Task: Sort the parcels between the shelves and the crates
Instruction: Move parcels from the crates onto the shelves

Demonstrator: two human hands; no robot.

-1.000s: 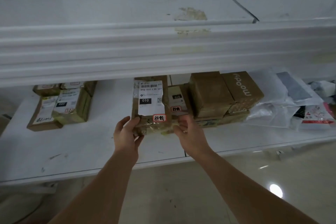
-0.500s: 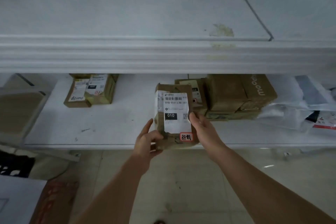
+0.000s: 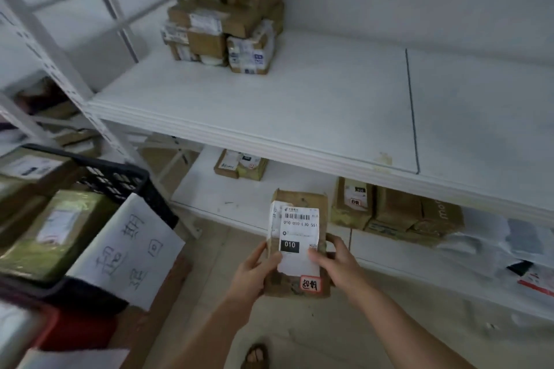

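Head view: both hands hold one brown parcel [image 3: 296, 249] in the air in front of the lower shelf [image 3: 239, 198], above the floor. The left hand [image 3: 254, 268] grips its left edge with the thumb on the white label; the right hand [image 3: 335, 263] clamps the right edge. A black crate [image 3: 120, 180] with parcels and a handwritten paper sign [image 3: 126, 252] sits to the left. More boxes [image 3: 227, 27] are stacked on the upper shelf [image 3: 299, 105].
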